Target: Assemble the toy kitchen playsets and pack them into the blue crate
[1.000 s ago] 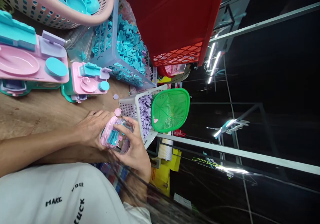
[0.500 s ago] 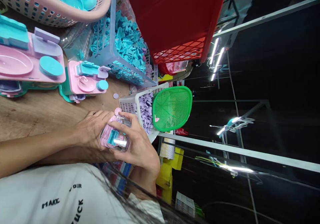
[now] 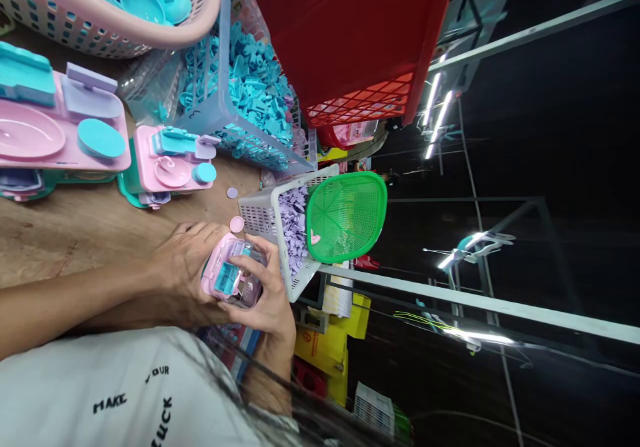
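My left hand [image 3: 187, 257] is wrapped round the pink side of a small pink and blue toy with a clear plastic cover [image 3: 227, 277]. On the clear side, my right hand [image 3: 270, 294] grips the same toy, one finger lying across it. Part of the toy is hidden by my fingers. Close beyond the hands, a pink disc [image 3: 237, 224] and a lilac disc [image 3: 232, 193] lie on the table [image 3: 30, 240]. Two pink toy kitchens stand to the left, a smaller one [image 3: 170, 164] and a larger one [image 3: 65, 117], with blue and lilac parts on top.
A pink basket [image 3: 150, 32] of blue parts and a clear blue crate [image 3: 227, 117] of small blue pieces are at the back. Near my right hand are a white basket [image 3: 260, 214] of lilac pieces and a green basket [image 3: 347, 217]. A large red crate [image 3: 350, 27] stands behind.
My right forearm has swung left, and its fingers have shifted on the toy, showing more of the clear cover. The pink disc now shows apart from my fingers. The view has shifted slightly.
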`<state>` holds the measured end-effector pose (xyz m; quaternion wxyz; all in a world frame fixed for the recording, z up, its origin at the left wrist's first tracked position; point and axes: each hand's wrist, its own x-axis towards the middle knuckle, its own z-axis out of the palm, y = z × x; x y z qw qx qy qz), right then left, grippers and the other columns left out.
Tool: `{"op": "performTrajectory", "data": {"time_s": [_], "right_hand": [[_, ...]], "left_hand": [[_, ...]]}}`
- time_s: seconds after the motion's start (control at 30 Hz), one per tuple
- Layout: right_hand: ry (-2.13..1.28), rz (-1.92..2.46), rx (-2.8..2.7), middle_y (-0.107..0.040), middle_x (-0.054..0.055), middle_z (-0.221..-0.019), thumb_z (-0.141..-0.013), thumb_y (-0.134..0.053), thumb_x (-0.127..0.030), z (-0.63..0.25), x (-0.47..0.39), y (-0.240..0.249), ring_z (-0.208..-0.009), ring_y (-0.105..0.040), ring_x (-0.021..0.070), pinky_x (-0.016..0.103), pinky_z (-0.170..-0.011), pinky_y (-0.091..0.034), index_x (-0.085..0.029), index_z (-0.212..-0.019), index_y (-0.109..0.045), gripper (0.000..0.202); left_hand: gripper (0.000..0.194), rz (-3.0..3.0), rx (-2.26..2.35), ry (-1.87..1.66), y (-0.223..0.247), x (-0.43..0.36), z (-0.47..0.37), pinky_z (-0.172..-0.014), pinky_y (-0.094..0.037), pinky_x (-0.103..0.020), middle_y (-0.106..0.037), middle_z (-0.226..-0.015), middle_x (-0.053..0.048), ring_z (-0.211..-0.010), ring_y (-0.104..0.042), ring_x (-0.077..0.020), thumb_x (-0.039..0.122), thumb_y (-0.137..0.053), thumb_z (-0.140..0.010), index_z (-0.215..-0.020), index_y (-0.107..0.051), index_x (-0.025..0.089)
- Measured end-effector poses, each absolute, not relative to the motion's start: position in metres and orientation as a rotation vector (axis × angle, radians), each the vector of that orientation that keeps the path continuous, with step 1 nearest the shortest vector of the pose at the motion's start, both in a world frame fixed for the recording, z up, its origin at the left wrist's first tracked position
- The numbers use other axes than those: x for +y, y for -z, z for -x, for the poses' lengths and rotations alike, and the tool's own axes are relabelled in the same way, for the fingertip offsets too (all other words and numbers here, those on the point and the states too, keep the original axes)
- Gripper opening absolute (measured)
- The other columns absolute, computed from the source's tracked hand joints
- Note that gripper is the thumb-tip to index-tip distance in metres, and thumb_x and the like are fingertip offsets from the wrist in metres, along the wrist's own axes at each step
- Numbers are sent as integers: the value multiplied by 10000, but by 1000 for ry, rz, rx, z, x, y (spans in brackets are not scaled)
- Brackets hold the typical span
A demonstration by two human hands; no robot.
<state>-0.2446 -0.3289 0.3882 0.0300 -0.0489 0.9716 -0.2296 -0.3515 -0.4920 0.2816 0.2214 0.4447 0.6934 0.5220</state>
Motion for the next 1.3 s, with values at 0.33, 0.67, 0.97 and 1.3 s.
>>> {"op": "performTrajectory", "data": {"time_s": [0.33, 0.67, 0.97, 1.3], "right_hand": [[635, -8, 2816, -424, 91, -1498, -670, -900, -265, 256, -339, -411, -1405, -521, 301, 461, -1186, -503, -326, -1373, -649, 748], [431, 135, 2736, -436, 97, -1504, -663, -907, -316, 277, -342, -425, -1435, -500, 332, 500, -1179, -504, -335, -1427, -626, 815], [689, 2, 2814, -329, 74, -1613, -756, -910, -421, 245, -328, -399, -1538, -402, 332, 523, -1269, -400, -388, -1466, -577, 785], [725, 54, 3367, -276, 129, -1647, -742, -887, -498, 228, -333, -332, -1547, -394, 367, 550, -1239, -445, -333, -1556, -409, 958]], "left_hand": [[733, -1268, 1934, -1542, -272, -489, 347, -973, -433, -442, -649, -1258, -115, -1171, -609, -342, 532, -802, -698, -1282, -509, 200], [821, -1290, 2035, -1504, -261, -483, 339, -1009, -431, -462, -638, -1291, -139, -1180, -603, -352, 506, -781, -699, -1383, -473, 172], [822, -1294, 2004, -1354, -282, -490, 351, -1019, -462, -485, -639, -1278, -147, -1192, -607, -360, 557, -821, -691, -1332, -487, 166], [977, -1362, 2032, -1366, -259, -489, 361, -1079, -474, -512, -583, -1393, -165, -1296, -577, -385, 481, -873, -646, -1443, -384, 198]]}}
